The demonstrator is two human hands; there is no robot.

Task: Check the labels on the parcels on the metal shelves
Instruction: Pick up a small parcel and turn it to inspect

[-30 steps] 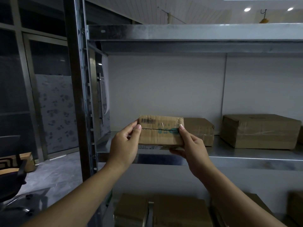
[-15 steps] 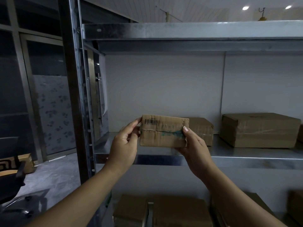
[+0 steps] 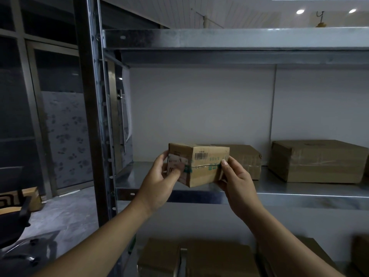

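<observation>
A grey steel shelf (image 3: 299, 193) stands against a pale wall (image 3: 199, 106). In front of it, the left hand (image 3: 159, 182) grips the labelled end of a small brown cardboard parcel (image 3: 207, 167). The right hand (image 3: 237, 180) clasps its opposite end.

Metal shelf (image 3: 289, 188) with a brown parcel (image 3: 247, 162) and, rightward, a larger parcel (image 3: 319, 160)
</observation>
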